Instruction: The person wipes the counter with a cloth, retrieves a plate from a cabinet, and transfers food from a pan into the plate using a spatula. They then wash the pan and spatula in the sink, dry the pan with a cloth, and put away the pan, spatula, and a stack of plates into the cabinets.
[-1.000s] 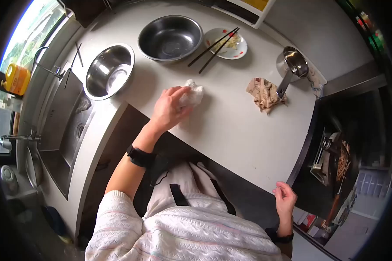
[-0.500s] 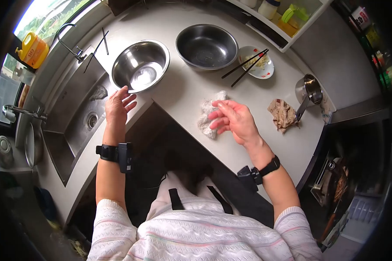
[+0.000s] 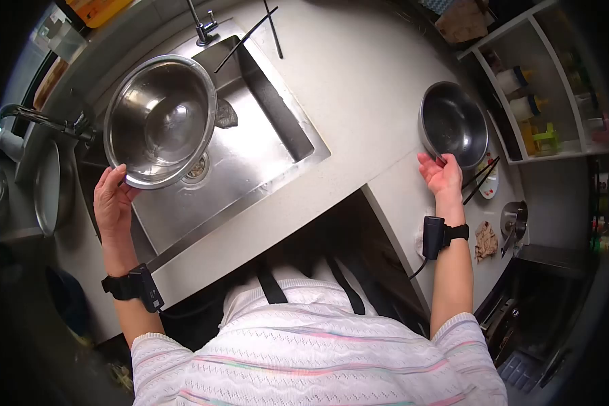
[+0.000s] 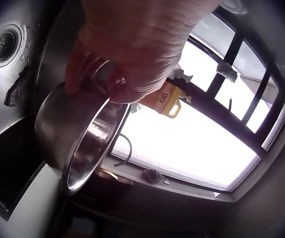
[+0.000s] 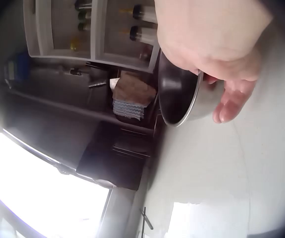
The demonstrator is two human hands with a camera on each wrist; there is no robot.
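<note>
My left hand (image 3: 112, 206) grips the near rim of a shiny steel mixing bowl (image 3: 176, 139), thumb over the edge. The bowl hangs tilted over the sink (image 3: 264, 159). In the left wrist view, the fingers lie on the outside of the same bowl (image 4: 55, 126). To the right, my right hand (image 3: 444, 179) pinches the near rim of a dark-lined metal bowl (image 3: 457, 128), which leans to one side above the counter. The right wrist view shows fingers outside this bowl (image 5: 174, 96); the thumb is hidden there.
Black chopsticks (image 3: 247, 39) lie by the sink's back edge, near a tap (image 3: 205, 32). Past the dark bowl are a patterned plate (image 3: 488, 184), a crumpled brown cloth (image 3: 485, 241) and a steel saucepan (image 3: 513, 218). A white shelf unit (image 3: 545, 81) stands at the back right.
The right hand has left the white cloth and taken hold of the dark bowl. My left hand has lifted the steel bowl off the counter, over the sink. The view has turned left.
</note>
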